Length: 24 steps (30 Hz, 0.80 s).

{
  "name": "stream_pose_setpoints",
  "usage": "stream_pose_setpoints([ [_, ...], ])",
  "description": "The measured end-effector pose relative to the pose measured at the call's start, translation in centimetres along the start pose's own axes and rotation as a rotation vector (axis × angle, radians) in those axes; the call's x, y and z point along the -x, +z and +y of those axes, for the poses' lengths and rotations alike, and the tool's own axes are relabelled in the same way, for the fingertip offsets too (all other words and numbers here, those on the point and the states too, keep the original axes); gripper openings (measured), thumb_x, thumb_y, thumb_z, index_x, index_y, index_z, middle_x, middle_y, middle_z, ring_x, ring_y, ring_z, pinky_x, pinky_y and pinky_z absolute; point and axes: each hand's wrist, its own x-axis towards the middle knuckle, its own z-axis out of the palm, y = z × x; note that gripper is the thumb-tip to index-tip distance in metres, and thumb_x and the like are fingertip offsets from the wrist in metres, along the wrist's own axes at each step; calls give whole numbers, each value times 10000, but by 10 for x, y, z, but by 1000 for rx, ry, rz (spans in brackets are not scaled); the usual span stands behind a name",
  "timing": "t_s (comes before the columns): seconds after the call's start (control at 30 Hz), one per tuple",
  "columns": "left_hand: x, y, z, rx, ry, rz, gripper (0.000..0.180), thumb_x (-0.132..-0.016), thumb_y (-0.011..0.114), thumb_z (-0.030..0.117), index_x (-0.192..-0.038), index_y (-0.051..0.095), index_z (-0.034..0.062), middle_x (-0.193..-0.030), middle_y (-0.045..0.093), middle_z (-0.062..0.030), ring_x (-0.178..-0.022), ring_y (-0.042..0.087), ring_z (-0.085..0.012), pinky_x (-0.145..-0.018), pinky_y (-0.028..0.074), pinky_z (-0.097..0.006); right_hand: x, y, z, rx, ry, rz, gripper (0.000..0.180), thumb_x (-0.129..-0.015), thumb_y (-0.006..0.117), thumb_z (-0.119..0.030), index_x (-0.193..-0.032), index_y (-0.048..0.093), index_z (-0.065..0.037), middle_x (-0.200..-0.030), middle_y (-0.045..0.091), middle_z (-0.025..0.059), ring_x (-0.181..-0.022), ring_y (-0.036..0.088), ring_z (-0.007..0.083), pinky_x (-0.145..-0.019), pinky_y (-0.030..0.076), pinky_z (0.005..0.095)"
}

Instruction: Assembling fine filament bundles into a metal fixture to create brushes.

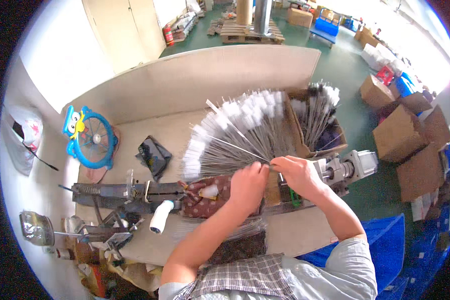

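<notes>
Both my hands meet over the machine in front of me, fingertips almost touching. My right hand (297, 172) is closed in a pinch on the near end of a thin wire-stemmed brush (237, 147), which slants away to the far left. Beside it, my left hand (250, 184) is also pinched closed; its fingers hide whatever is between them. Behind my hands, many wire-stemmed brushes with white bristle heads (245, 112) lie fanned out on the table. A brown spotted cloth (220, 200) lies under my left hand.
A cardboard box (297, 120) holds more brushes at the back right. A motor unit (357, 165) is right of my hand. A blue toy-shaped fan (92, 137), a black plastic bag (153, 156) and a white tube-shaped object (161, 217) are to the left. A board (200, 75) edges the table's far side.
</notes>
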Motion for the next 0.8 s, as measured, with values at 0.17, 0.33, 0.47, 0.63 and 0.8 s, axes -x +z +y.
stream_pose_setpoints([
  [0.17,2,-3,-40,-221,167,162,93,-770,609,108,-858,617,80,-857,601,-79,-711,605,-257,-620,484,-382,-3,-7,3,8,-56,-315,82,-726,689,-178,-735,678,-96,-714,639,88,-663,585,284,-616,473,376],
  [0.33,106,-42,-31,161,-92,122,163,-793,643,101,-939,668,32,-987,635,-134,-867,624,-276,-780,495,-353,-11,-16,-18,-143,-279,-85,45,-715,614,-168,-721,648,-140,-646,590,44,-671,579,251,-604,478,369],
  [0.47,146,-54,-36,176,-235,184,134,-776,645,73,-903,666,35,-941,653,-99,-840,635,-257,-731,509,-335,-22,-2,11,280,-101,-118,54,-681,590,-129,-705,633,-107,-660,603,101,-701,593,281,-641,482,411],
  [0.63,161,-55,-42,232,-381,254,134,-792,635,71,-916,663,27,-928,659,-115,-851,641,-258,-750,508,-326,-7,-20,-7,92,14,-367,109,-757,633,-192,-802,692,-112,-715,637,70,-739,589,276,-683,474,385],
  [0.8,148,-53,-33,287,-310,260,128,-793,638,75,-911,664,32,-904,664,-109,-813,650,-249,-716,516,-323,-20,-4,-19,-30,-155,-305,140,-750,630,-247,-811,696,-139,-741,642,55,-771,598,268,-704,482,386],
])
